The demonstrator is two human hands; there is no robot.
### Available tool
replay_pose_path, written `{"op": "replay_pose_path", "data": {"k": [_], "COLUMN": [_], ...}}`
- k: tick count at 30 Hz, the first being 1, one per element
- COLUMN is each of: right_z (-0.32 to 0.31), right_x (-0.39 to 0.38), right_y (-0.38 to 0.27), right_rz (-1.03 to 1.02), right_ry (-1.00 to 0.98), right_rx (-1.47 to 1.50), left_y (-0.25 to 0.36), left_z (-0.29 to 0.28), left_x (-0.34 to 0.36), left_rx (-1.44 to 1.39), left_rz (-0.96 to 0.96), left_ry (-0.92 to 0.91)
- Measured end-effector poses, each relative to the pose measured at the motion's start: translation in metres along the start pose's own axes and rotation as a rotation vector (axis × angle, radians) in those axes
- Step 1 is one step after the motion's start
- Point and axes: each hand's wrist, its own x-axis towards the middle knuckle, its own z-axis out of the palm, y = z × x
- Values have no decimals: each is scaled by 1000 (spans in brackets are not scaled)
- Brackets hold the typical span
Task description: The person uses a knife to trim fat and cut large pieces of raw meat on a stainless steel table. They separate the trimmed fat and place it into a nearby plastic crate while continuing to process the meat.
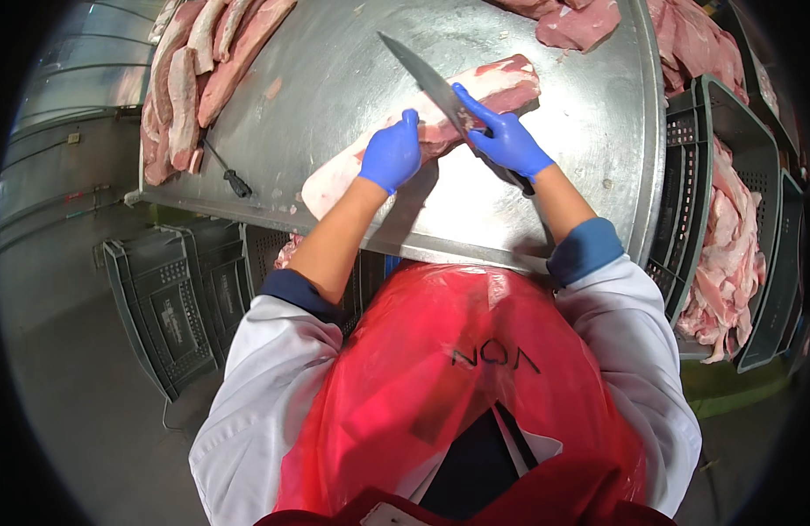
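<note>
A long slab of meat [503, 85], pink with a pale fat layer, lies slanted across the metal table. My left hand [392, 154], in a blue glove, is closed at the slab's middle, its fingers curled in and mostly hidden. My right hand [512, 145], also gloved in blue, grips a knife [420, 72] with a long, broad blade. Its thumb stretches along the blade's base. The blade slants over the slab, its tip pointing to the far left; I cannot tell whether it touches the meat. Part of the dark handle shows under my right hand.
Long meat strips [181, 88] lie at the table's left, beside a dark-handled tool [236, 182]. More meat [580, 26] lies at the far right. Crates [699, 193] of meat stand along the right edge; dark crates [164, 307] stand below left. The metal table [352, 53] has a raised rim.
</note>
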Motion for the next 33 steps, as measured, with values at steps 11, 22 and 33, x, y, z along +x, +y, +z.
{"op": "replay_pose_path", "data": {"k": [11, 22, 33], "right_z": [58, 118, 156], "right_x": [-1, 25, 7], "right_y": [70, -10, -9], "right_rz": [219, 359, 439], "right_ry": [-9, 42, -52], "right_rx": [388, -19, -281], "left_y": [89, 93, 79], "left_z": [15, -14, -68], "left_x": [30, 17, 8], "left_rx": [-498, -685, -785], "left_rz": [-104, -80, 29], "left_ry": [543, 671, 930]}}
